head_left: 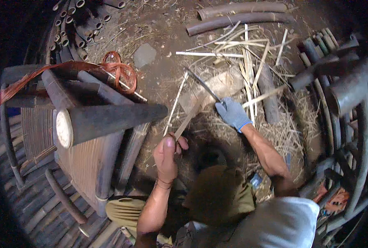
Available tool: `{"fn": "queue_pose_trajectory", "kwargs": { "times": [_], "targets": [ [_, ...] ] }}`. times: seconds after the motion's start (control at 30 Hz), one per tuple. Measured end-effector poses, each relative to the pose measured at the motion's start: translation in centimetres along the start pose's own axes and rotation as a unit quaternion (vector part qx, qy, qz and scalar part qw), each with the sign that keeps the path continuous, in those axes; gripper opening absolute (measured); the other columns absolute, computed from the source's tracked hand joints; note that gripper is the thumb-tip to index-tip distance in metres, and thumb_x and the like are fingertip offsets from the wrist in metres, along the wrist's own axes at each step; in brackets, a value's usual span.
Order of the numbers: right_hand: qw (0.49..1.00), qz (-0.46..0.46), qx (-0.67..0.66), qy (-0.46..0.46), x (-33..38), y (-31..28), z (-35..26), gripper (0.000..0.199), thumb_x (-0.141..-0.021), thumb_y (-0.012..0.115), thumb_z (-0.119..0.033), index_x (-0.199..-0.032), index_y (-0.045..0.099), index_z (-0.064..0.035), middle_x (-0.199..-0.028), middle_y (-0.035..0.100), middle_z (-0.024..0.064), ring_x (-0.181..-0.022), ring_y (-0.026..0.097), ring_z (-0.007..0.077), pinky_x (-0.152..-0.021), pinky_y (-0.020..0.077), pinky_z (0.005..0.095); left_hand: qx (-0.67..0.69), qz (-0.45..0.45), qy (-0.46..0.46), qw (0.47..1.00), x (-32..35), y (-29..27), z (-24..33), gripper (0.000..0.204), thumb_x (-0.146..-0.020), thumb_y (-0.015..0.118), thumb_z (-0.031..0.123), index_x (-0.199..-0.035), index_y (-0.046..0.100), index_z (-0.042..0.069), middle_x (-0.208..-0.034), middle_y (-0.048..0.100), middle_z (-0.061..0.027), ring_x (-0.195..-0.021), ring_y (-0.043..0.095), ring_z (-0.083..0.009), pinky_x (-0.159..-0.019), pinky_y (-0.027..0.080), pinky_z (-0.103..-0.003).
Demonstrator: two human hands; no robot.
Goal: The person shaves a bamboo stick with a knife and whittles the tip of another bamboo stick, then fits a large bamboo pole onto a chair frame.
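My bare left hand (167,156) pinches the near end of a flat bamboo strip (187,120), which slants up and away to the right. On my right hand (233,113) is a grey-blue knitted glove. Its fingers are wrapped round the handle end of a long, dark, narrow knife (202,84), whose blade points to the far left. Most of the handle is hidden in the glove. The strip's far end lies close to the blade; I cannot tell whether they touch. Beneath the knife is a pale, worn wooden block (229,82) on the ground.
Split pale strips (246,62) lie crossed beyond my right hand, with shavings (283,136) around them. A dark bamboo pole (113,122) juts in from the left beside a bamboo frame. Orange twine (124,76) hangs there. Bamboo furniture (359,111) stands at right; cut poles (242,22) lie far off.
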State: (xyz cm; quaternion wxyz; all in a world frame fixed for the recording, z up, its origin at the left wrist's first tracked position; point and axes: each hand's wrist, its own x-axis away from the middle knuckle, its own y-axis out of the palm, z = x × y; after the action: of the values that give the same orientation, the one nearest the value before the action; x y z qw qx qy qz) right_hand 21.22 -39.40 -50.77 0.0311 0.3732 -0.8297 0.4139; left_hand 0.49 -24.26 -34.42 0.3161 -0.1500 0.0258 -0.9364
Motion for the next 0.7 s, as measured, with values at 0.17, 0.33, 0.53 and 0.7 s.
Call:
{"fn": "queue_pose_trajectory", "kwargs": {
  "times": [0.17,0.33,0.53,0.7],
  "targets": [
    [0.990,0.131,-0.060,-0.003,3.5,-3.4,-1.6,0.035,-0.087,0.063,-0.032,-0.107,0.061,-0.0036,-0.100,0.067,0.0250,-0.094,0.064,0.0438,-0.080,0.0505,0.0503,0.066,-0.161,-0.262,0.949,3.5,-1.2,-2.7,0.028,-0.102,0.047,0.021,-0.098,0.067,0.001,-0.085,0.068,-0.0095,-0.087,0.065,-0.0189,-0.077,0.054,-0.031],
    [0.988,0.144,0.021,-0.056,7.8,-7.0,-5.1,0.033,-0.090,0.063,-0.034,-0.110,0.063,-0.0074,-0.100,0.068,0.0218,-0.094,0.064,0.0426,-0.081,0.0509,0.0502,0.282,-0.148,-0.342,0.884,2.3,3.3,-7.7,0.019,-0.098,0.054,0.010,-0.111,0.066,0.001,-0.090,0.068,-0.0056,-0.080,0.065,-0.0159,-0.067,0.054,-0.027],
    [0.964,0.208,0.034,-0.160,12.3,-11.2,-9.6,0.039,-0.086,0.066,-0.045,-0.104,0.065,-0.0107,-0.083,0.069,0.0172,-0.079,0.066,0.0403,-0.069,0.0528,0.0483,0.170,-0.115,-0.123,0.971,3.7,3.1,-0.2,0.026,-0.099,0.058,0.018,-0.119,0.066,0.001,-0.089,0.066,-0.0003,-0.065,0.055,-0.0052,-0.057,0.046,-0.021],
    [0.921,0.194,0.140,-0.308,15.0,-14.6,-14.8,0.047,-0.084,0.067,-0.056,-0.090,0.065,-0.0099,-0.077,0.067,0.0160,-0.073,0.067,0.0377,-0.064,0.0519,0.0480,0.040,-0.077,0.009,0.996,6.6,2.4,8.3,0.032,-0.103,0.053,0.024,-0.117,0.067,-0.002,-0.076,0.060,0.0019,-0.060,0.048,-0.0036,-0.052,0.039,-0.021]
  ]
}}
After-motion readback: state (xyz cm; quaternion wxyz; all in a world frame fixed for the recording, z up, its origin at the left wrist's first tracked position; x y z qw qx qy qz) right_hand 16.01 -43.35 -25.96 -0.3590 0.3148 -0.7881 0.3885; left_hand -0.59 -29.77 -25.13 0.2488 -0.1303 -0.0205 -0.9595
